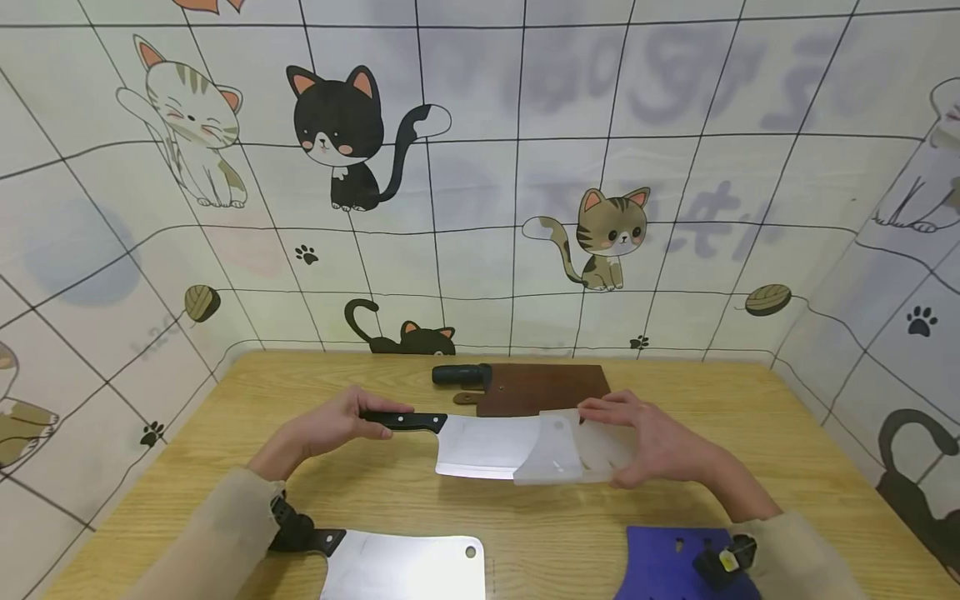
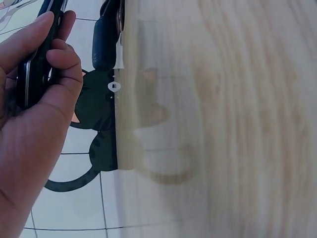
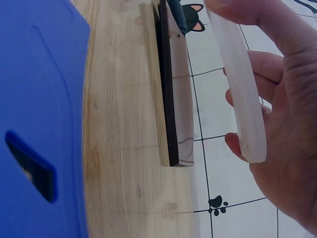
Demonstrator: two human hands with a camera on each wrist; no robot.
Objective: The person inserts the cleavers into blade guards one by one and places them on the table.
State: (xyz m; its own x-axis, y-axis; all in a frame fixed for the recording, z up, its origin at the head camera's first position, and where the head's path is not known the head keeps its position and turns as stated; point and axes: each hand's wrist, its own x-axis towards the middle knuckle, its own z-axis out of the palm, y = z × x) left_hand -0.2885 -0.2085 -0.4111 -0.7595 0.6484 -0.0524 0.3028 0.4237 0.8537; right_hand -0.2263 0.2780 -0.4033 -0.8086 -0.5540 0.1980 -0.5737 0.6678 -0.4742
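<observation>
My left hand (image 1: pixel 337 429) grips the black handle of a cleaver (image 1: pixel 480 446), whose blade points right above the table. In the left wrist view the fingers and thumb wrap the handle (image 2: pixel 37 64). A translucent white blade cover (image 1: pixel 551 454) overlaps the right part of the blade, with its left edge angled across the steel. My right hand (image 1: pixel 660 442) holds the cover's right end, thumb below and fingers above. In the right wrist view the cover (image 3: pixel 240 89) stands edge-on between thumb and fingers. The blade's far end is hidden inside the cover.
Behind lies a cleaver with a dark green handle (image 1: pixel 461 375) in a brown sheath (image 1: pixel 547 387). A second bare cleaver (image 1: pixel 408 567) lies in front left, partly under the left wrist. At front right is a blue blade cover (image 1: pixel 675 558) below the right wrist. A cat-print cloth (image 1: pixel 480 183) walls the table.
</observation>
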